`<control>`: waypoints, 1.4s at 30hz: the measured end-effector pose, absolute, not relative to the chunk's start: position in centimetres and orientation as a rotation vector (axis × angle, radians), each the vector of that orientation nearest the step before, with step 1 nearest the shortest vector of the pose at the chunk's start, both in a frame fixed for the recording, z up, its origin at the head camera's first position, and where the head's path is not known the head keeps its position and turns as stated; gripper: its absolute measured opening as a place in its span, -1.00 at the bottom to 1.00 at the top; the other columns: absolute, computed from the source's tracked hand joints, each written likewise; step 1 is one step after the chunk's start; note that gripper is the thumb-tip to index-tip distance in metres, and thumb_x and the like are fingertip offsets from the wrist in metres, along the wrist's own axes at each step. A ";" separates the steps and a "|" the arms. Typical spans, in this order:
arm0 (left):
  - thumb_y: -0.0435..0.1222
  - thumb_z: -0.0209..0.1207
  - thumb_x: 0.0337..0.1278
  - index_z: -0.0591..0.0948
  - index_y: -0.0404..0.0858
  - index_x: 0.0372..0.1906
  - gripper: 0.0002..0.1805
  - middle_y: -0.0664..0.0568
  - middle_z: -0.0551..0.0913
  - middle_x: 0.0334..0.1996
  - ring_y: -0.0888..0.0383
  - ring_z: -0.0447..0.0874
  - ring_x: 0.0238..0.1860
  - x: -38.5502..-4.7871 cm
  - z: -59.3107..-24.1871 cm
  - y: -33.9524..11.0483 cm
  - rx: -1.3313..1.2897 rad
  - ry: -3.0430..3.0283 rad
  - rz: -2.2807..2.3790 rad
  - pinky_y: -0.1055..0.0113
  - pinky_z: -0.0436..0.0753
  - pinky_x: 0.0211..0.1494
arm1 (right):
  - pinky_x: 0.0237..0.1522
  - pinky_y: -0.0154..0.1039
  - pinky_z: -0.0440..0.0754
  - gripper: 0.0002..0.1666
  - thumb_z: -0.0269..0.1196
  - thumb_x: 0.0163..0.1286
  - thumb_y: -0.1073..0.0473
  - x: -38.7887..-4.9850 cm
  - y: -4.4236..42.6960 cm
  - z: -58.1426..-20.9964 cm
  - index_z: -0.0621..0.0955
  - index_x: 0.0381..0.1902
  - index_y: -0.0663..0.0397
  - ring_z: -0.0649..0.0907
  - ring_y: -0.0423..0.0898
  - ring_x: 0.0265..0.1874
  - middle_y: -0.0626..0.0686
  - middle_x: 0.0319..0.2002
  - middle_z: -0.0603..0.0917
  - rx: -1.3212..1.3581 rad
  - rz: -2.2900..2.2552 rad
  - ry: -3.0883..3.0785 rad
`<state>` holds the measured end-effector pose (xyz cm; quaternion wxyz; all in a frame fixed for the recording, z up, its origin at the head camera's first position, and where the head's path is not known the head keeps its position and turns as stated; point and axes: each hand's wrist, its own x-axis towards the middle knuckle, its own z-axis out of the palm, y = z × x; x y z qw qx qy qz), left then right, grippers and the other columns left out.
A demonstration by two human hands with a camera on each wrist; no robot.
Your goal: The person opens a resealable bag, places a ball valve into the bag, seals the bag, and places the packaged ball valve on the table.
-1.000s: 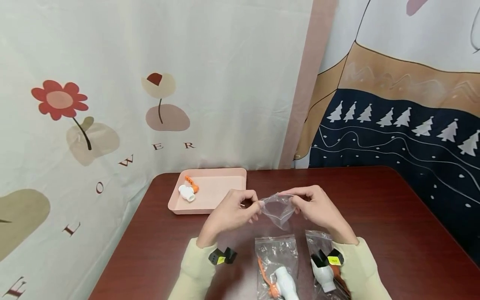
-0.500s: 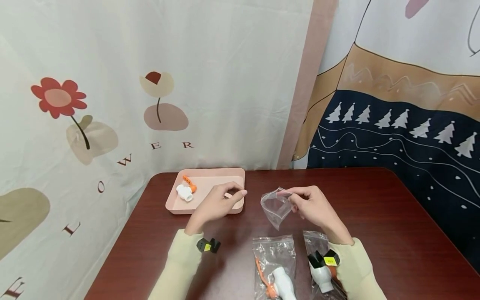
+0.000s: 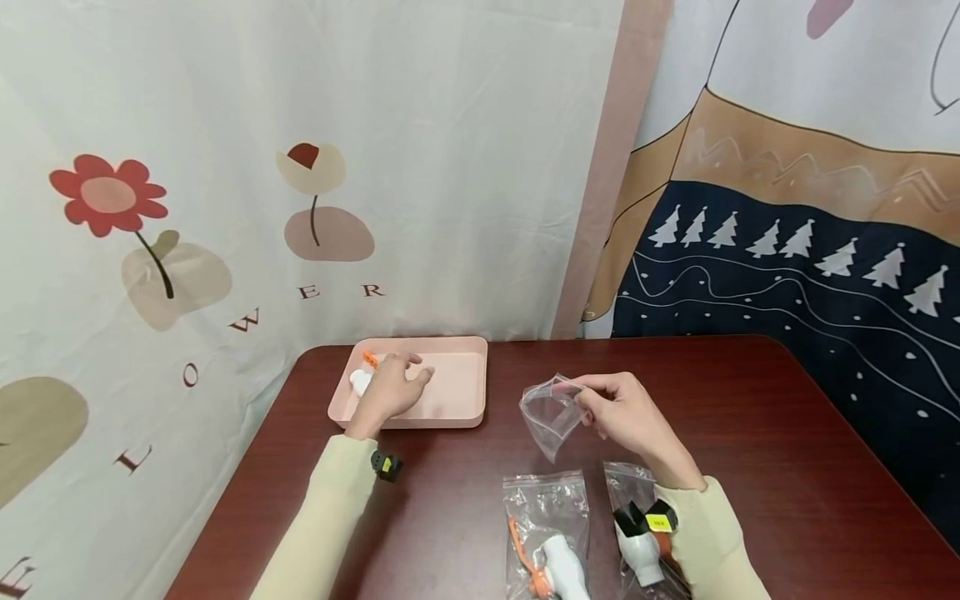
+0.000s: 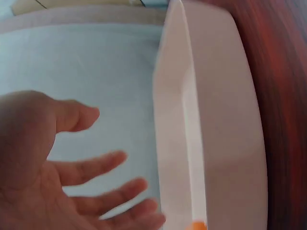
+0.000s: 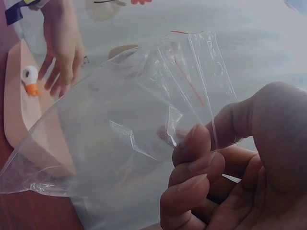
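My right hand [image 3: 626,412] pinches the top edge of a clear zip bag [image 3: 551,415], which hangs above the table with its mouth spread; no contents show in it. In the right wrist view the bag [image 5: 120,129] fills the middle, a red line along its seal. Over the pink tray [image 3: 457,400] is my left hand [image 3: 393,387], its fingers spread and loosely bent in the left wrist view, holding nothing. Beside it in the tray lie a white bulb-shaped piece [image 3: 359,382] and an orange piece [image 3: 370,359], both partly hidden by the hand.
Two filled zip bags lie on the dark red table [image 3: 450,508] near the front. The left bag [image 3: 547,500] holds a white bulb-shaped piece and an orange strip-like piece; the other bag [image 3: 630,479] is partly under my right wrist. A printed curtain [image 3: 450,208] hangs behind.
My left hand has let go of the bag's edge and moved left, over the tray. The right hand still holds the bag in nearly the same place.
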<state>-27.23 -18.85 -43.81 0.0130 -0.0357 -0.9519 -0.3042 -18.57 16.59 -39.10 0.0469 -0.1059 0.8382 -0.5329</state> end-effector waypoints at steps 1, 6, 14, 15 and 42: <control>-0.05 0.10 0.46 0.52 -0.39 0.30 -0.44 -0.41 0.49 0.26 -0.33 0.45 0.30 -27.4 -43.9 -19.3 -0.078 -2.966 -0.928 -0.20 0.49 0.28 | -0.64 -0.29 0.44 -0.66 0.13 0.46 0.28 -18.6 16.6 -39.1 0.78 0.01 -0.06 0.42 -0.14 -0.64 0.16 -0.56 0.55 -0.315 -1.629 2.554; -0.05 0.08 0.45 0.58 -0.49 0.18 -0.44 -0.46 0.59 0.07 -0.35 0.55 0.10 -28.6 -44.2 -21.4 0.058 -2.985 -0.761 -0.18 0.53 0.16 | -0.64 -0.29 0.42 -0.64 0.12 0.45 0.29 -18.6 16.5 -39.2 0.78 0.01 -0.05 0.40 -0.15 -0.67 0.16 -0.56 0.55 -0.316 -1.636 2.539; -0.12 0.00 0.43 0.64 -0.53 -0.32 -0.50 -0.66 0.40 0.04 -0.43 0.37 0.00 -30.3 -44.6 -22.8 0.285 -3.064 -0.602 -0.09 0.57 -0.17 | -0.66 -0.29 0.40 -0.63 0.11 0.43 0.32 -18.4 16.6 -39.2 0.77 0.01 -0.02 0.39 -0.16 -0.69 0.09 -0.59 0.52 -0.320 -1.642 2.535; -0.13 0.00 0.42 0.65 -0.53 -0.30 -0.52 -0.64 0.41 0.02 -0.41 0.38 -0.02 -30.5 -44.7 -22.9 0.317 -3.065 -0.596 -0.06 0.58 -0.21 | -0.66 -0.29 0.41 -0.63 0.11 0.43 0.32 -18.4 16.6 -39.2 0.77 0.01 -0.01 0.39 -0.15 -0.69 0.09 -0.59 0.52 -0.321 -1.642 2.534; -0.30 0.16 0.04 0.55 -0.23 -0.49 -0.90 -0.01 0.49 -0.62 0.04 0.40 -0.55 -34.2 -45.7 -23.3 0.549 -3.155 -0.566 0.29 0.40 -0.57 | -0.63 -0.28 0.44 -0.64 0.09 0.43 0.33 -18.5 16.6 -39.0 0.77 -0.04 0.04 0.40 -0.13 -0.65 0.10 -0.57 0.52 -0.340 -1.632 2.530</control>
